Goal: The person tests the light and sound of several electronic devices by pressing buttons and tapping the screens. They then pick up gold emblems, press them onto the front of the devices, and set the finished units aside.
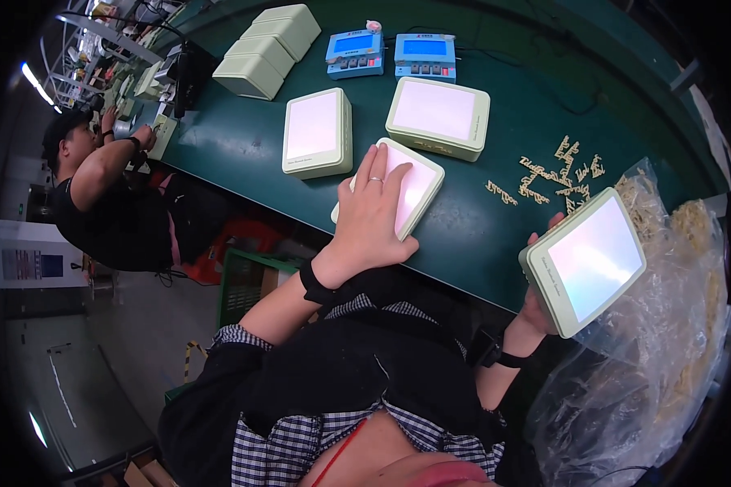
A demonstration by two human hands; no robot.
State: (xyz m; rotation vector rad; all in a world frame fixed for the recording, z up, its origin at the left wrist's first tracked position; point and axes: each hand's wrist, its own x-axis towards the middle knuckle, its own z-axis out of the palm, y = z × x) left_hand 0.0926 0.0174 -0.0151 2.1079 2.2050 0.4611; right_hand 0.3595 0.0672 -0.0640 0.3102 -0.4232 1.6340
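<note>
My left hand (367, 213) lies across a pale cream box-shaped device (418, 185) with a lit pinkish screen, at the front edge of the table. Its fingers are stretched out over the screen and the thumb points to the near side. My right hand (536, 302) grips a matching device (594, 264) from behind and below, raised and tilted at the table's right end. That screen glows white to pale blue, and most of the gripping fingers are hidden behind the casing. Two more lit devices stand just beyond, one at the left (315, 130) and one farther right (437, 118).
Small beige pieces (556, 174) lie scattered on the green table (227, 154). Blue testers with screens (425, 53) and a row of cream casings (268, 50) stand at the back. A clear plastic bag (625, 381) hangs at right. Another person (110, 178) works at left, near a green crate (244, 292).
</note>
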